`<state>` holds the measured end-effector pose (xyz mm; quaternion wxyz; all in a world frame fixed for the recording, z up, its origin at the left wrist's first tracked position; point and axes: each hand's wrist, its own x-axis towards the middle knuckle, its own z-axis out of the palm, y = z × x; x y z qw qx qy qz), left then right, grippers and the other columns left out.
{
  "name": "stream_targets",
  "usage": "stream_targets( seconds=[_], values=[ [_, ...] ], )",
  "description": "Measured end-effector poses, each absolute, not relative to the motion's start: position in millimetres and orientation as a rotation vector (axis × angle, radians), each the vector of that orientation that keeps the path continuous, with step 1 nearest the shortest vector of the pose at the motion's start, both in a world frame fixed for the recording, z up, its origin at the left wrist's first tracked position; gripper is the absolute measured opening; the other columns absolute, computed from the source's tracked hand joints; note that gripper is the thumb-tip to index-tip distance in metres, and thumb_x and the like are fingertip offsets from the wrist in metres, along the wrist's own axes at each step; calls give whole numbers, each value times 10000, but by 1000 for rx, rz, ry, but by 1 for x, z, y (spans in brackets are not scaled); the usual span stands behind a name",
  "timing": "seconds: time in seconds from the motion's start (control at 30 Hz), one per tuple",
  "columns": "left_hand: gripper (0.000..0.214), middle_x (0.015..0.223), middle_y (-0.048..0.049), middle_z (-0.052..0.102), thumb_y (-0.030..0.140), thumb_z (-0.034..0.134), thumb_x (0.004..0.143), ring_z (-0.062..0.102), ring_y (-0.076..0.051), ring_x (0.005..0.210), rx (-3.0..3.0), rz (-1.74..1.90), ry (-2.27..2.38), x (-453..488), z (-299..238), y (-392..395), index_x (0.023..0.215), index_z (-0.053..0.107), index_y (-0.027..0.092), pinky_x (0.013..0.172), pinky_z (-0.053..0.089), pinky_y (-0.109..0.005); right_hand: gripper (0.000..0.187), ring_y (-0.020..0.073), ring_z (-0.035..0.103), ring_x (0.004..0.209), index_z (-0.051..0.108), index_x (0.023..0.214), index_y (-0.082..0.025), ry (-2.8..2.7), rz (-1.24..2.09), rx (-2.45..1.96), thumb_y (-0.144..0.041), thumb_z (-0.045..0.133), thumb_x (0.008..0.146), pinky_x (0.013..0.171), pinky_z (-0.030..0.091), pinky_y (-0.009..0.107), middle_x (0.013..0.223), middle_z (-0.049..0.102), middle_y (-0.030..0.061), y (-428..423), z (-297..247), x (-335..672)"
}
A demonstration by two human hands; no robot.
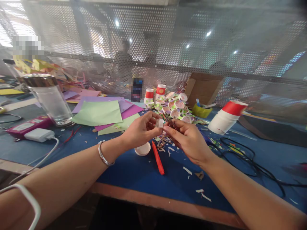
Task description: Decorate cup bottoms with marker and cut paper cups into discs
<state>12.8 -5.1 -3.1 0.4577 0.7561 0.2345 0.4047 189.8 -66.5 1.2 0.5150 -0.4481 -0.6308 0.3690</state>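
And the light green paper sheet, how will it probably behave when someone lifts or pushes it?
The light green paper sheet would probably be light and bend when lifted by a corner, since it looks thin. Pushed, it may slide over the purple paper beneath, as it seems to lie loose on top.

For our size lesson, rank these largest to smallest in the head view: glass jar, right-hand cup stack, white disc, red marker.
1. Glass jar
2. Cup stack
3. White disc and red marker: too alike to rank; marker longer, disc wider.
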Motion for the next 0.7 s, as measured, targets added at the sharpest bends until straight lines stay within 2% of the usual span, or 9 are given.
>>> stream_targets(
  seconds=[0.13, 0.33, 0.5, 0.6, 0.7],
  values=[
    [280, 880, -40, 641, 276, 657, 835, 616, -132, 729, 1954, 984, 647, 13, -3, -7, 1074, 571, 160, 641, 497, -262, 236, 73, 291, 441, 671, 856, -196, -1518, 899, -1076, -427, 705, 889, 425, 172, 276, 541, 408, -83, -70, 2, 189],
    [373, 920, -35, 636, 353, 712, 839, 595, -115, 702, 2045, 944, 593, 10, -3, -13, 1127, 547, 184, 609, 486, -237, 230, 75, 248, 442, 661, 839, -201, -1532, 902, -1040, -424, 695, 888, 428, 172, 267, 531, 361, -92, -73, 0, 190],
    [383, 936, -38, 641, 348, 727, 827, 571, -104, 672, 2029, 943, 596, 10, -4, -13, 1130, 557, 184, 583, 462, -236, 230, 76, 250, 453, 651, 831, -205, -1537, 905, -1022, -423, 687, 896, 429, 185, 261, 541, 354, -90, -74, -2, 191],
    [372, 933, -48, 648, 378, 740, 811, 566, -108, 669, 1984, 936, 634, 11, -3, -12, 1078, 590, 166, 583, 448, -246, 261, 76, 280, 456, 644, 823, -202, -1488, 897, -1057, -449, 702, 884, 419, 177, 261, 550, 389, -80, -72, -3, 192],
    [274, 829, -32, 620, 425, 682, 860, 550, -117, 665, 1924, 919, 637, 11, 2, -13, 948, 621, 173, 581, 418, -252, 276, 75, 272, 439, 639, 857, -205, -1408, 863, -1098, -469, 717, 865, 405, 165, 265, 544, 406, -82, -68, -3, 195]
  ],
)
